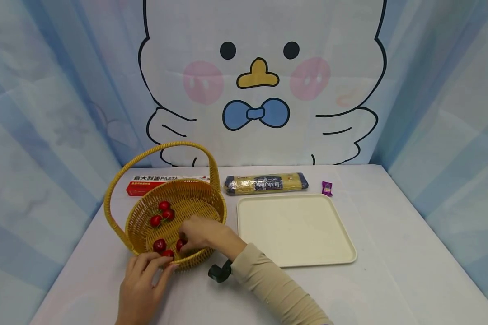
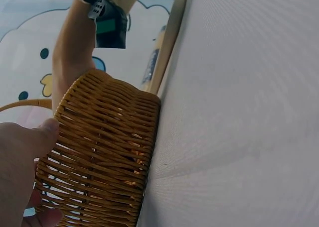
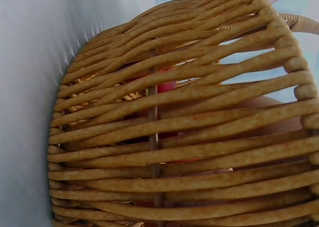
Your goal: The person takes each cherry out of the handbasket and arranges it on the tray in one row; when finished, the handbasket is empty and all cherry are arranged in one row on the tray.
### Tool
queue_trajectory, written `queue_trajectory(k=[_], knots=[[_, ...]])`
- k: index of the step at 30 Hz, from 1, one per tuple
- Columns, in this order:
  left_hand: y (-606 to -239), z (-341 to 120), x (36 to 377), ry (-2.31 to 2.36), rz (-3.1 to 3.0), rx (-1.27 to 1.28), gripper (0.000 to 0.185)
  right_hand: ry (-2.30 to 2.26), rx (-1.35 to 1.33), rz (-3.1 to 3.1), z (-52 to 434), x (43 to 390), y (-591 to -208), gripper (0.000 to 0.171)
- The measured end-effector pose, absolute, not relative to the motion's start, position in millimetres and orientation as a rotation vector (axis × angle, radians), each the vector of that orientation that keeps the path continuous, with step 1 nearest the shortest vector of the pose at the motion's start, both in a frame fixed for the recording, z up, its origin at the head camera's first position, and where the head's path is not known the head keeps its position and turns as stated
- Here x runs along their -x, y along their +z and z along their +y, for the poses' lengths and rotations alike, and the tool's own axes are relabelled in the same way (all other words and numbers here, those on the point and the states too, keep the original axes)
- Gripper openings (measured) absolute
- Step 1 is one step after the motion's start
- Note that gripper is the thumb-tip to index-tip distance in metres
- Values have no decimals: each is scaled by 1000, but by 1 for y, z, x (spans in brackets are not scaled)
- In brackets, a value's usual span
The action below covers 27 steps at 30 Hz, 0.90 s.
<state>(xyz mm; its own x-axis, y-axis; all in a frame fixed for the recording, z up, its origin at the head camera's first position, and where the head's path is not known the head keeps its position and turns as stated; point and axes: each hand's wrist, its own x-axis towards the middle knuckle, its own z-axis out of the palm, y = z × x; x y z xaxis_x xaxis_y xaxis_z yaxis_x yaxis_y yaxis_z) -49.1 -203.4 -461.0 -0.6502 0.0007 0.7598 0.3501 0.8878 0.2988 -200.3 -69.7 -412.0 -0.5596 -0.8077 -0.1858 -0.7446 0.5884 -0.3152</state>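
A yellow-brown wicker basket (image 1: 217,212) with a tall hoop handle stands on the left of the table. Several red cherries (image 1: 156,220), some with green stems, lie inside it. My left hand (image 1: 140,284) grips the basket's near rim; in the left wrist view its thumb (image 2: 46,132) rests against the weave. My right hand (image 1: 201,232) reaches over the right rim into the basket, its fingers pinching a cherry (image 1: 180,244). The right wrist view shows mostly the basket wall (image 3: 199,112), which hides most of that hand.
To the right of the basket lies a cream tray (image 1: 297,230). Behind stand a red and white pasta box (image 1: 140,187), partly hidden by the basket, a pasta packet (image 1: 266,183) and a small purple wrapped sweet (image 1: 327,188). A dark wrist-camera piece (image 1: 219,272) hangs under the right wrist.
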Motion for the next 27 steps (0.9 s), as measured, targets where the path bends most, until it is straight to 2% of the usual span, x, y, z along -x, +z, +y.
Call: queue_trajectory(k=[7, 20, 27], knots=[[-461, -203, 49, -558, -2230, 248, 60, -311, 1295, 2502, -69, 202, -413, 21], [-460, -202, 49, -553, -2224, 245, 60, -520, 1406, 2511, -50, 207, -400, 35], [-459, -202, 49, -533, -2210, 260, 60, -634, 1343, 2571, -31, 209, -391, 36]])
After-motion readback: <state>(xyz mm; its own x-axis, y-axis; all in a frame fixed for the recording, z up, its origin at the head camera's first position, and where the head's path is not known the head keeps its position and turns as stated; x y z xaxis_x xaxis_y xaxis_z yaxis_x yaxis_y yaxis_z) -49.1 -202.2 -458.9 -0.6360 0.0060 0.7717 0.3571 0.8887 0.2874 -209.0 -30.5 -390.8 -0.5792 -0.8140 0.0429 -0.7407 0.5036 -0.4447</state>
